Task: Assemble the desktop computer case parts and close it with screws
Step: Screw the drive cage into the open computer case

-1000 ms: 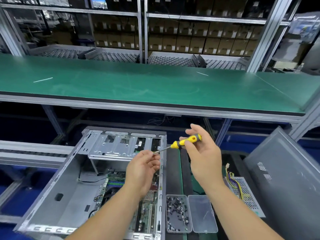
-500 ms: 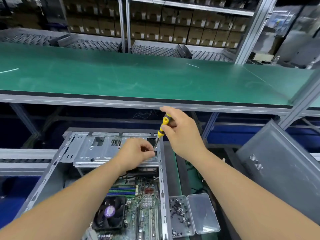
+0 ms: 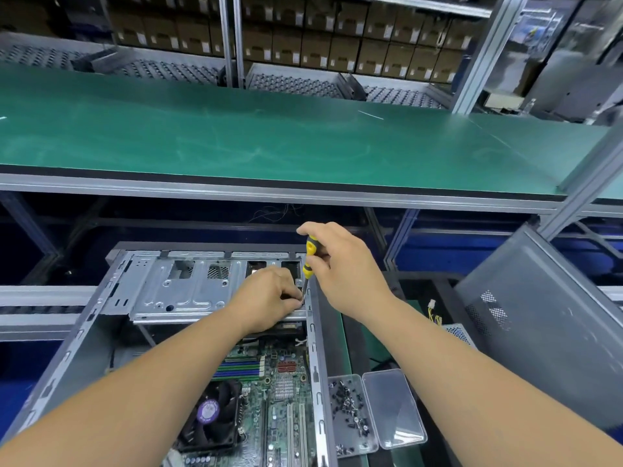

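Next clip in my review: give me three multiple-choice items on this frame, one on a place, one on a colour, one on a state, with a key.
1. Where is the clear screw box?
A. inside the case
B. on the bench right of the case
C. on the green shelf

2. What colours is the screwdriver handle?
A. red and white
B. blue
C. yellow and black

3. What state is the screw box's lid in?
A. open, lying flat
B. shut
C. missing

Key: 1 B, it sits just outside the case's right wall. 2 C, seen above the right hand. 3 A, the lid lies flat beside the screws; the left hand is at the tip.
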